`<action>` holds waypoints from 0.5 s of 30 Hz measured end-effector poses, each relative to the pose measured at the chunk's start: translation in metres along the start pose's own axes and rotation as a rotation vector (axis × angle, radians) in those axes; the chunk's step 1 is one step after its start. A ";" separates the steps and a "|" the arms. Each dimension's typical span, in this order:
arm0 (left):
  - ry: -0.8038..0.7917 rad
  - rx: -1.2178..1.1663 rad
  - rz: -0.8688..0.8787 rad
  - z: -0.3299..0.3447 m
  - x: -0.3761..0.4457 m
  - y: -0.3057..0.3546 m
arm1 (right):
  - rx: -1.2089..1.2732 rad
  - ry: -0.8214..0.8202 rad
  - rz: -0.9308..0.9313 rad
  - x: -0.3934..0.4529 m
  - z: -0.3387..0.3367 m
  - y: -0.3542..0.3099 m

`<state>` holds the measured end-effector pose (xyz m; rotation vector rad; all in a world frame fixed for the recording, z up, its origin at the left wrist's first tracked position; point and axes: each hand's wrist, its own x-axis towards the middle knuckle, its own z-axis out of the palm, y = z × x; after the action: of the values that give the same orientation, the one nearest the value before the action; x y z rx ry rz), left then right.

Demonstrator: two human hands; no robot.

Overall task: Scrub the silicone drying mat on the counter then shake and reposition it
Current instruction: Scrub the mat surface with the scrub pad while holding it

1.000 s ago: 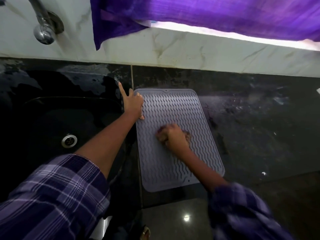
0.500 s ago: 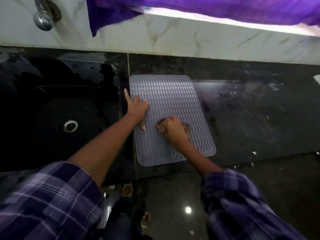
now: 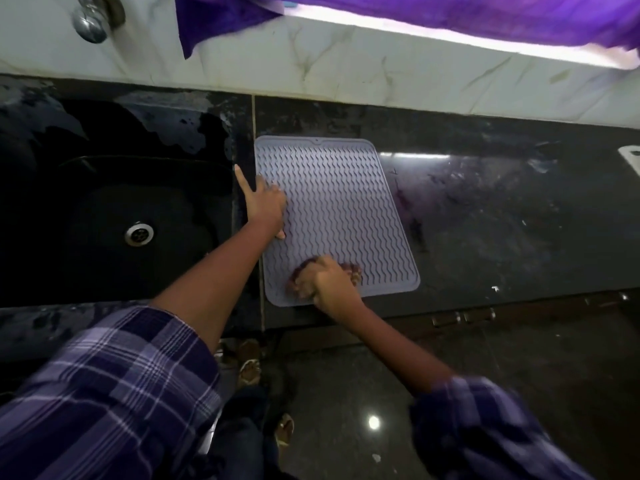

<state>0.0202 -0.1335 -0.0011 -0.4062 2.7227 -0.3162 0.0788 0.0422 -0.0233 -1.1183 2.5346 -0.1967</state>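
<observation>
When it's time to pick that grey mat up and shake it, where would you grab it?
Probably the mat's two far corners, reaching from the front. It lies flat and thin on the counter, so fingers must peel up a raised edge. The left hand already presses its left edge, while the right hand holds a scrubber.

mat (image 3: 332, 202): matt grey silicone look, ribbed all over with raised wavy lines
scrubber (image 3: 351, 271): rough, coarse brownish pad, fisted in the right hand (image 3: 327, 282)
counter (image 3: 485, 209): dark polished stone, glossy, smeared and wet-looking
sink (image 3: 104, 216): black, smooth, shiny
drain (image 3: 139, 233): bright metal
tap (image 3: 91, 19): chromed metal
wall (image 3: 311, 74): pale veined marble, smooth
cloth (image 3: 450, 15): purple fabric
sleeves (image 3: 114, 393): woven plaid cloth
</observation>
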 end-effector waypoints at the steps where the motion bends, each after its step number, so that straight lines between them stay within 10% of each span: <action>1: -0.004 -0.015 -0.005 0.000 -0.002 -0.001 | -0.015 -0.044 -0.039 -0.015 0.001 0.000; 9: 0.000 -0.012 -0.034 0.003 -0.005 -0.001 | -0.255 -0.011 -0.363 0.003 -0.008 -0.017; 15: -0.040 0.005 -0.035 0.001 0.000 -0.001 | -0.200 -0.078 0.005 -0.049 -0.025 0.068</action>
<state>0.0212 -0.1349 -0.0011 -0.4541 2.6780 -0.3203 0.0528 0.1243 -0.0050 -1.1676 2.5302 0.1022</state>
